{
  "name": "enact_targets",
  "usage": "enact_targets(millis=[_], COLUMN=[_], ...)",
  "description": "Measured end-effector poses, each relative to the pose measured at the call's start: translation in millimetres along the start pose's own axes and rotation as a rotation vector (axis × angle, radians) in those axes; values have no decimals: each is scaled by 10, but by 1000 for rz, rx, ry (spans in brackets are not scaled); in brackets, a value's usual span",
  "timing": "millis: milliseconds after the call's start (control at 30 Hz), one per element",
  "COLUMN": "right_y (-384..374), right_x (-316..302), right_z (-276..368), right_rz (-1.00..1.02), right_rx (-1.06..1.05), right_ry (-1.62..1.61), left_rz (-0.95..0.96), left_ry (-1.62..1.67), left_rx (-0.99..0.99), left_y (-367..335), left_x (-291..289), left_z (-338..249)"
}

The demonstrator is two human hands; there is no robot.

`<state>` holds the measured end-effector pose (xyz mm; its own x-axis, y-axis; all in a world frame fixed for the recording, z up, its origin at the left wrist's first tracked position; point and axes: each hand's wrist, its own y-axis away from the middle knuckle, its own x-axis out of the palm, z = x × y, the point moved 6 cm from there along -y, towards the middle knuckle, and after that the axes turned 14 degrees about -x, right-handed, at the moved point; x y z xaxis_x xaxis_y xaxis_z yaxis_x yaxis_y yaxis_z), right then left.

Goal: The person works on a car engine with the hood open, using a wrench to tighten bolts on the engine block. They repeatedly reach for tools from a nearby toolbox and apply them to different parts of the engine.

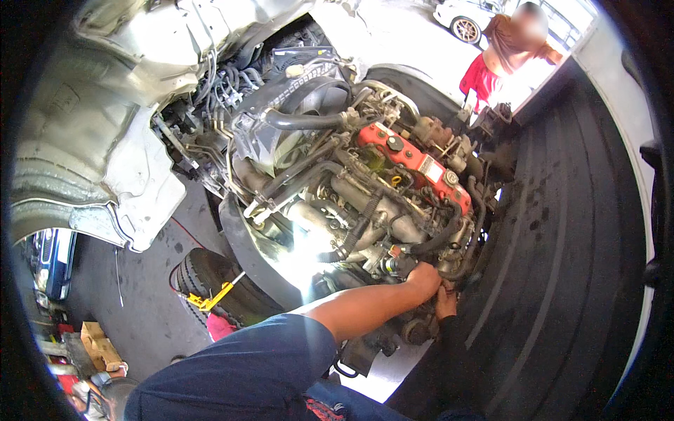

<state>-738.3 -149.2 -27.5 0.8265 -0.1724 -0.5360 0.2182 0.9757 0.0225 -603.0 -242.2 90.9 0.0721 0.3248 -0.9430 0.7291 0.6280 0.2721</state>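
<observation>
A vehicle's engine (379, 203) with a red valve cover (414, 167) fills the middle of the head view. My left forearm reaches across its near side. At the engine's near right end my left hand (423, 281) is closed, its fingers curled down beside a dark cylindrical part (400, 265). What they grip is hidden. Just right of it and touching or nearly touching it, my right hand (446, 302) has its fingers bent together among the engine parts. Whatever lies between those fingers is too small to make out. Black hoses (432, 245) run just beyond both hands.
A ribbed dark panel (554, 231) rises close on the right. Left of the engine are a tire (203, 281), a yellow tool (210, 298) and pale body panels (91, 140). A person in red shorts (491, 70) stands at the far right. A cardboard box (102, 347) lies lower left.
</observation>
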Motion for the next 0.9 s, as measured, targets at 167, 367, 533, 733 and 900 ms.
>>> enact_targets(millis=[167, 367, 533, 733, 900], right_y=[-27, -405, -342, -242, -260], right_x=[32, -27, -175, -155, -125], right_z=[-56, -248, 456, 796, 375], right_rz=[-57, 315, 175, 192, -28], right_rx=[-139, 286, -199, -131, 694], right_ry=[-5, 404, 530, 326, -519], left_rz=[-62, 27, -66, -48, -74], left_ry=[15, -25, 32, 37, 33], left_rx=[-12, -8, 32, 3, 14], left_y=[-34, -53, 24, 20, 10], left_x=[38, 68, -14, -50, -18], left_z=[-30, 9, -11, 5, 13])
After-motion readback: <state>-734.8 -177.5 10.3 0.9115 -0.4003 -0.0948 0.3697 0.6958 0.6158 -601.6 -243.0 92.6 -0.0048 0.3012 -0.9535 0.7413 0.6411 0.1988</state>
